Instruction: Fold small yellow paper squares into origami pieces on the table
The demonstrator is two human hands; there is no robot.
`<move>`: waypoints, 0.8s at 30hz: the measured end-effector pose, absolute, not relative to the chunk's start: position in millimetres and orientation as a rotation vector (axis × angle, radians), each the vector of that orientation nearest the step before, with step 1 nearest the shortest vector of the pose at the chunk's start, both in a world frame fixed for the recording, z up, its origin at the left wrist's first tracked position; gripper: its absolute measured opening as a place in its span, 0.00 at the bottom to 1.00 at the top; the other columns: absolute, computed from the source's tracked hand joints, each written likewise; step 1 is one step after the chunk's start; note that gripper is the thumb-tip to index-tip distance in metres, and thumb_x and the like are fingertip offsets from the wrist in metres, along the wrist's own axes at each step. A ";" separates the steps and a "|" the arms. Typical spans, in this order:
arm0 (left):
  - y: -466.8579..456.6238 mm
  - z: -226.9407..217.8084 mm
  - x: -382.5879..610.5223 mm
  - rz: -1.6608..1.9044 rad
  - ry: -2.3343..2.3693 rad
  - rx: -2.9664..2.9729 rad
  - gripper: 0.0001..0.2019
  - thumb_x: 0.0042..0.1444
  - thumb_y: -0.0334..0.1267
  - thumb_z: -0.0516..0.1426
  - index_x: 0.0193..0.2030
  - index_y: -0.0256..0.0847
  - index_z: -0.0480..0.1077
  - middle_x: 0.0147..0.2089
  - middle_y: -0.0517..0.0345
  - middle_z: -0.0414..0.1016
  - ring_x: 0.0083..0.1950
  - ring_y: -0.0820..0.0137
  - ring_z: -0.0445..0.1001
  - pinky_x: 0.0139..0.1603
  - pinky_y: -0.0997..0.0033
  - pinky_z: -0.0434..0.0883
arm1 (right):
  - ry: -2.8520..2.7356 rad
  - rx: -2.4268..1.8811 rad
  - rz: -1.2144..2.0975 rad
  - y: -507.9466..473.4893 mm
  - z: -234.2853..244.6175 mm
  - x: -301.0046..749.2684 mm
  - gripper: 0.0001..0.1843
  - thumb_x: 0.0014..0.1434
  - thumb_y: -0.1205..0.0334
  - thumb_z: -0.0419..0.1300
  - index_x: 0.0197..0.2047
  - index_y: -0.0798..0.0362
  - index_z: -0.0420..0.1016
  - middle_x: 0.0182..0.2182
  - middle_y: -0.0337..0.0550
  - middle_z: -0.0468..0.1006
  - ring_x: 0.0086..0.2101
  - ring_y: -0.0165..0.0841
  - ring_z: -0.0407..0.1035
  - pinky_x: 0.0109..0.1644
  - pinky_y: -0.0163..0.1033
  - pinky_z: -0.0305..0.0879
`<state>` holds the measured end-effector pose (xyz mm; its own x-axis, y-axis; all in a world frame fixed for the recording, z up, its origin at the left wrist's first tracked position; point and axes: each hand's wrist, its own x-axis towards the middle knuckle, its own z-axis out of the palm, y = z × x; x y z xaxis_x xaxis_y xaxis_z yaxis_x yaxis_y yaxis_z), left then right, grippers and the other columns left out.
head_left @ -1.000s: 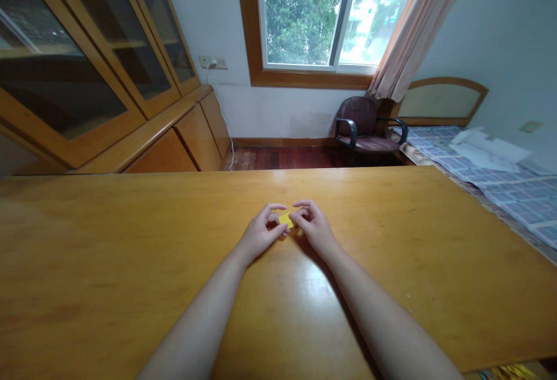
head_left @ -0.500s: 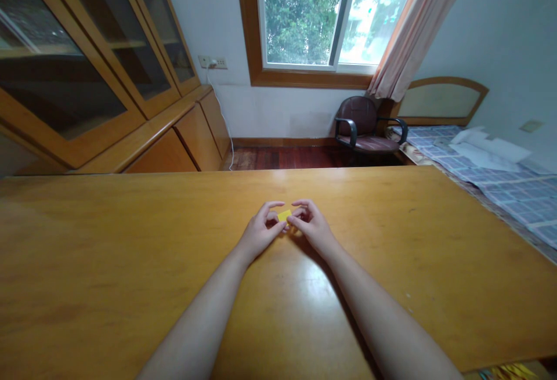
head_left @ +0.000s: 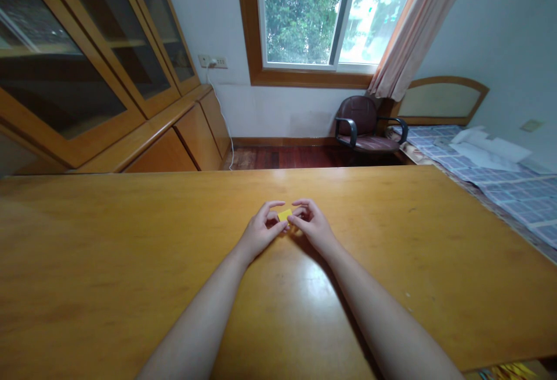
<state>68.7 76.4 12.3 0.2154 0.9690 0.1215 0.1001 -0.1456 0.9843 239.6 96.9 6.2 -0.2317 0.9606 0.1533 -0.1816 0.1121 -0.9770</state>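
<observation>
A small yellow piece of paper [head_left: 285,215] lies between my two hands over the middle of a wooden table [head_left: 108,252]. My left hand [head_left: 261,230] pinches its left edge with thumb and fingers curled. My right hand [head_left: 311,225] pinches its right edge the same way. Most of the paper is hidden behind my fingertips. Both forearms reach in from the near edge.
Wooden cabinets with glass doors [head_left: 87,67] stand at the left. Beyond the table's far edge are a dark armchair [head_left: 369,127] and a window [head_left: 322,14]. A bed with a checked cover [head_left: 509,188] runs along the right side.
The yellow paper has tilted up slightly between my fingertips and my fingers have shifted a little on it. Both hands stay in the same place.
</observation>
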 end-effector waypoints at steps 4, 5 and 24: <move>77.4 10.4 68.9 1.087 1.079 1.492 0.23 0.56 0.38 0.60 0.58 0.41 0.62 0.28 0.64 0.73 0.35 0.69 0.76 0.41 0.69 0.71 | -1.324 -0.869 1.343 96.4 6.8 239.2 0.20 0.51 0.56 0.67 0.44 0.50 0.67 0.25 0.34 0.74 0.26 0.30 0.69 0.32 0.36 0.63; 77.5 10.4 68.9 1.087 1.078 1.489 0.23 0.56 0.38 0.60 0.58 0.41 0.62 0.28 0.64 0.73 0.34 0.69 0.76 0.41 0.69 0.71 | -1.324 -0.873 1.336 96.2 6.8 239.1 0.20 0.51 0.56 0.67 0.43 0.50 0.67 0.25 0.34 0.74 0.26 0.30 0.69 0.32 0.36 0.63; 77.2 11.6 68.2 1.072 0.970 1.379 0.24 0.58 0.39 0.58 0.60 0.40 0.60 0.30 0.63 0.73 0.37 0.67 0.79 0.44 0.66 0.74 | -1.326 -0.883 1.308 97.1 3.7 240.4 0.18 0.52 0.58 0.67 0.43 0.51 0.68 0.25 0.34 0.74 0.28 0.30 0.69 0.34 0.37 0.63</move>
